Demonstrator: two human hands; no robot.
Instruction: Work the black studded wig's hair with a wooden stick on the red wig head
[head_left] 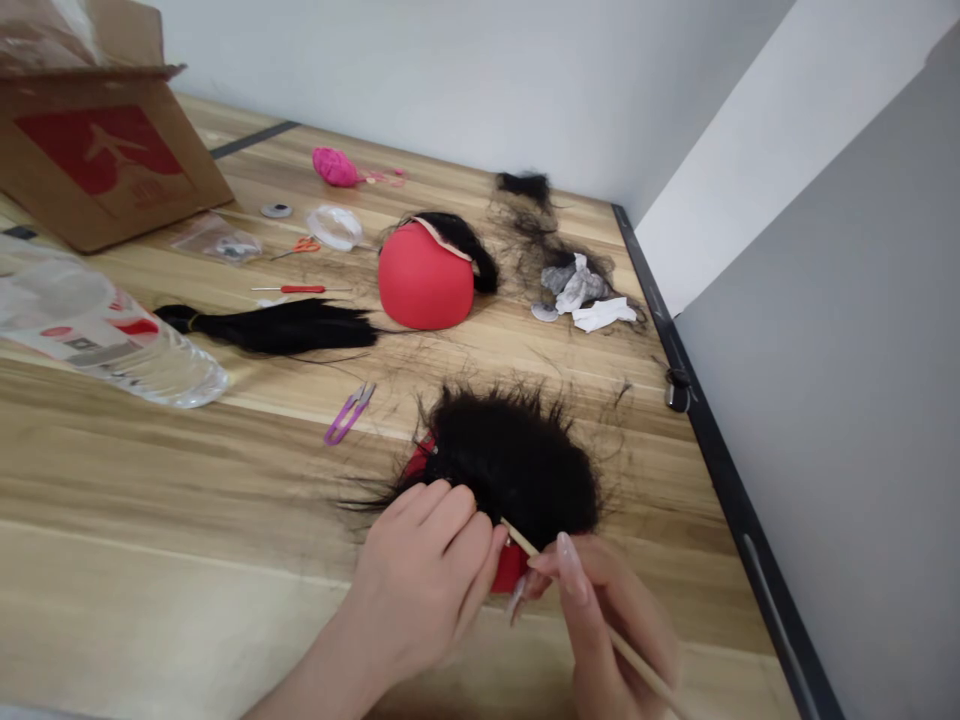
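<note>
A dark hairpiece covers a red head-shaped form, whose red surface shows at the near edge and far left. My left hand rests on the near-left side of the hair, its fingers curled down and pressed together at the edge; what they pinch is hidden. In my right hand is a thin pale wooden stick, held like a pen. The stick's tip meets the hair beside my left fingers; a fine hook or needle at its end is too small to make out.
Purple thread snips, a black hair bundle, a water bottle and a red-handled hook tool lie left. Behind are another red form, orange scissors, pink yarn and a cardboard box. Crumpled paper lies right.
</note>
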